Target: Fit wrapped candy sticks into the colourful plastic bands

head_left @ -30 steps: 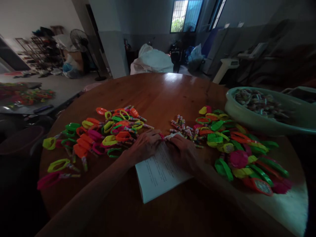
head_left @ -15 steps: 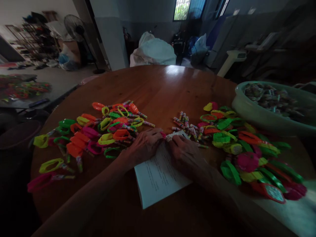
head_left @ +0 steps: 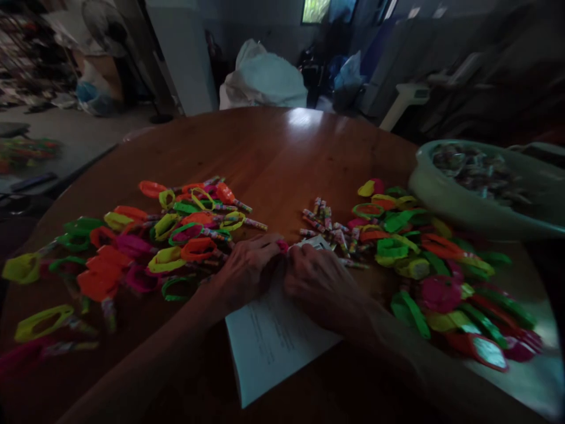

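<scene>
in the head view, the left hand (head_left: 249,265) has its fingers bent closely around a small bright pink plastic piece (head_left: 283,246), whose end shows at the fingertips (the rest is hidden). the right hand (head_left: 318,282) is curled just beside it; whether it grips something i cannot tell, as its own fingers cover the spot. beneath both hands, a white paper booklet with printed lines (head_left: 280,344) lies askew on a round, brown wooden desk (head_left: 265,153). just beyond the right hand is a loose heap of short, patterned tubes (head_left: 327,219). to the left spread neon plastic watch-shaped bands (head_left: 135,246), many with a patterned tube at one end. to the right is a pile of orange, green, yellow and pink plastic watches (head_left: 441,293), near a large pale green plastic basin (head_left: 459,211) holding small wrapped items (head_left: 474,171).
</scene>
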